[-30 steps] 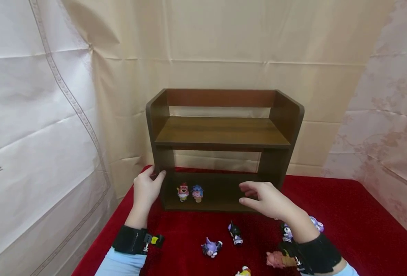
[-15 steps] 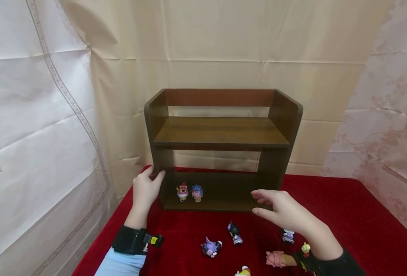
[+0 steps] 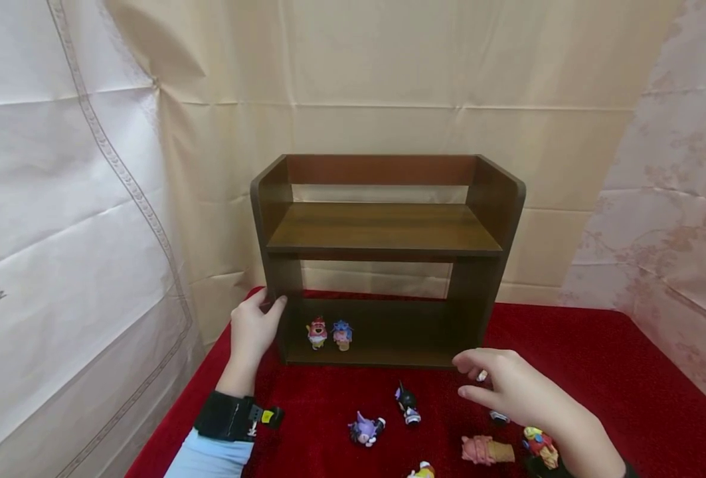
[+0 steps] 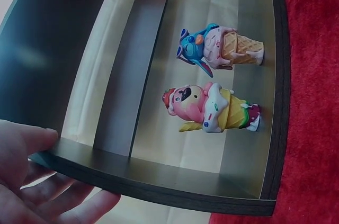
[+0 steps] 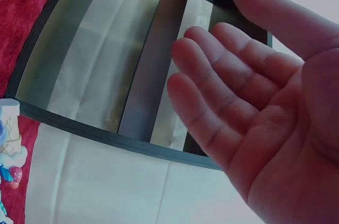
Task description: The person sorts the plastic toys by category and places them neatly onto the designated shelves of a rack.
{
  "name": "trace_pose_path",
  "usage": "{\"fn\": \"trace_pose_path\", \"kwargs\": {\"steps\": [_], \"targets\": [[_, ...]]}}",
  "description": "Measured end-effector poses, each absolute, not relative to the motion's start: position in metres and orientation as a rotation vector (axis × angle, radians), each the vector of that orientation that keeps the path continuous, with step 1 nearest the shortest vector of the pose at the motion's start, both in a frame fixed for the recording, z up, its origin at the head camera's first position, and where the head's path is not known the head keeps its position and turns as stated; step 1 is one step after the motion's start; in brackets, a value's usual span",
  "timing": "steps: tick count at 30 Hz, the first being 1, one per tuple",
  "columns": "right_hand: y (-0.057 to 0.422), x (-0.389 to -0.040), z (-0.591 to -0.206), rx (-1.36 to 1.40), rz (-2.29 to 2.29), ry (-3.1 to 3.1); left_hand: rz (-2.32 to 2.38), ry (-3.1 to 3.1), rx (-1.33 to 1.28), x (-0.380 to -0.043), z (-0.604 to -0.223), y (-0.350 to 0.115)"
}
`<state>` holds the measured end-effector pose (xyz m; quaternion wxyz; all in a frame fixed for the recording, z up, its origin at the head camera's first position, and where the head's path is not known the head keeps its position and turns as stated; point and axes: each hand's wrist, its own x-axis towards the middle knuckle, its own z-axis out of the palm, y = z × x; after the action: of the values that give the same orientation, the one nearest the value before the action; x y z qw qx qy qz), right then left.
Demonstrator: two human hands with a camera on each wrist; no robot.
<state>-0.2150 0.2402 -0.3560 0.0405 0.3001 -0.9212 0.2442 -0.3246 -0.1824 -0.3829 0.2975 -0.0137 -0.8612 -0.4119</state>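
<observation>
My left hand (image 3: pixel 253 328) holds the left side panel of a dark brown two-tier shelf (image 3: pixel 382 229). In the left wrist view its thumb lies on the inner face and the fingers (image 4: pixel 87 203) on the outer. On the lower tier stand two ice-cream-cone figurines: a pink bear figurine (image 4: pixel 198 106) in a strawberry hat and a blue-eared figurine (image 4: pixel 214 49). Over the cloth, off the shelf's front right corner, hovers my right hand (image 3: pixel 520 385). Nothing is in it; the right wrist view shows its palm bare and its fingers slightly bent.
Several figurines lie on the red cloth (image 3: pixel 311 411): a purple figurine (image 3: pixel 366 429), a black-hooded figurine (image 3: pixel 408 403), a pink cone figurine (image 3: pixel 487 450), a yellow-and-red figurine (image 3: pixel 540 446) and another yellow one (image 3: pixel 422 470) at the bottom edge. My right hand partly hides others.
My right hand has moved right and toward me, away from the shelf's lower tier. The yellow-and-red figurine has come into sight beside my forearm. My left hand has stayed put.
</observation>
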Motion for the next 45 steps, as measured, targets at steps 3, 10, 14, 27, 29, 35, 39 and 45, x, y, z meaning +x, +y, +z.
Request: {"fn": "trace_pose_path", "kwargs": {"steps": [3, 10, 14, 27, 29, 35, 39, 45], "targets": [[0.241, -0.213, -0.357, 0.942, 0.702, -2.864, -1.098, -2.297, -0.026, -0.324, -0.384, -0.183], [0.244, -0.207, -0.363, 0.987, 0.587, -2.963, -1.112, -2.293, -0.033, -0.323, -0.383, -0.183], [0.246, -0.206, -0.368, 0.972, 0.630, -3.051, -1.118, -2.295, -0.035, -0.324, -0.383, -0.183], [0.242, -0.204, -0.383, 1.004, 0.806, -3.137, -1.110, -2.306, -0.033, -0.325, -0.384, -0.183], [0.241, -0.206, -0.385, 0.996, 0.815, -3.153, -1.115, -2.310, -0.028, -0.325, -0.384, -0.183], [0.239, -0.210, -0.392, 0.981, 0.785, -3.194, -1.115, -2.318, -0.020, -0.326, -0.384, -0.183], [0.239, -0.211, -0.395, 0.988, 0.758, -3.177, -1.115, -2.313, -0.034, -0.325, -0.384, -0.183], [0.239, -0.211, -0.396, 0.954, 0.800, -3.195, -1.115, -2.315, -0.037, -0.324, -0.383, -0.182]]}}
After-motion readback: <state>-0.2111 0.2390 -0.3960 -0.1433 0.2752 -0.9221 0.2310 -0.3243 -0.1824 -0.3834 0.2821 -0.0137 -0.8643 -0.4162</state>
